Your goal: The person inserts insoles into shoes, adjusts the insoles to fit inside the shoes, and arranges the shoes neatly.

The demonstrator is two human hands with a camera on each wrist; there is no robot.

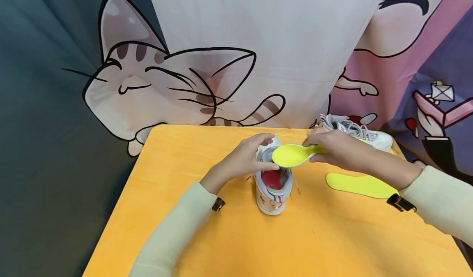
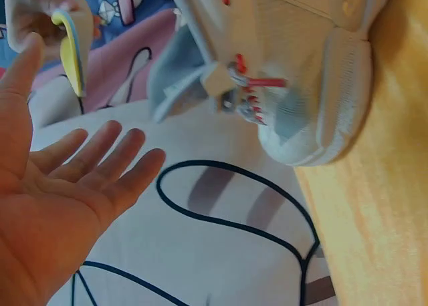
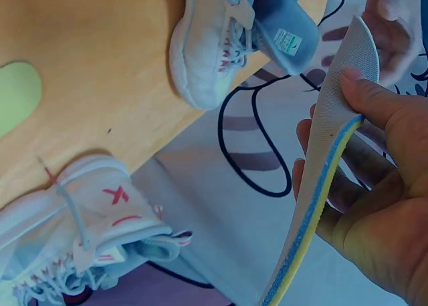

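Note:
My right hand (image 1: 334,147) pinches a shoe insole (image 1: 290,155) between thumb and fingers, its yellow face showing in the head view. In the right wrist view, the insole (image 3: 321,152) shows a pale woven face and a blue-and-yellow edge, and it bends slightly. Below it stands a white sneaker (image 1: 270,205), heel toward me, red visible inside its opening. My left hand (image 1: 247,157) is at the sneaker's left side, fingers spread. The left wrist view shows this hand (image 2: 73,192) palm up and holding nothing, apart from the sneaker (image 2: 307,65) with its tongue pulled out.
A second white sneaker (image 1: 377,139) lies at the table's back right corner. Nearer, a second yellow insole (image 1: 360,184) lies flat on the yellow table (image 1: 207,236), partly under my right forearm. A printed cloth (image 1: 273,30) hangs behind the table.

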